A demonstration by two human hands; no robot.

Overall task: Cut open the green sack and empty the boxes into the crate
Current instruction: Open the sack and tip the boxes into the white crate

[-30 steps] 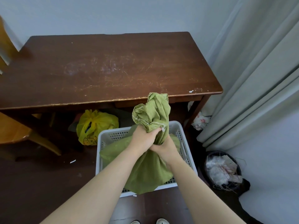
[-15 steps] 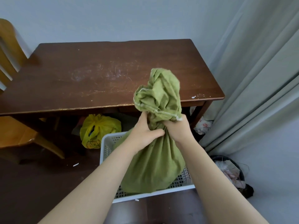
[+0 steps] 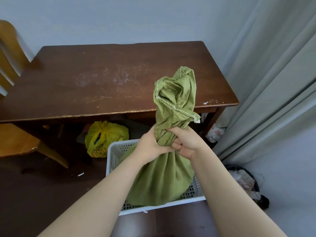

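Note:
A bulging green woven sack [image 3: 160, 182] hangs by its gathered neck over a white perforated plastic crate [image 3: 113, 151] on the floor. My left hand [image 3: 149, 146] and my right hand [image 3: 185, 142] both grip the twisted neck from either side. The sack's loose, crumpled top [image 3: 176, 96] stands up above my fists, in front of the table edge. The sack's belly fills most of the crate's opening and hides what is inside. No boxes and no cutting tool show.
A dark wooden table [image 3: 111, 79] stands behind the crate against the wall. Under it lies a yellow plastic bag [image 3: 106, 137]. A wooden chair [image 3: 15, 134] is at left, grey curtains [image 3: 273, 82] at right, and a black bin [image 3: 246, 183] with rubbish sits beside the crate.
Both hands have lifted the sack by its neck, so its belly has risen out of the crate and its top now stands in front of the table top.

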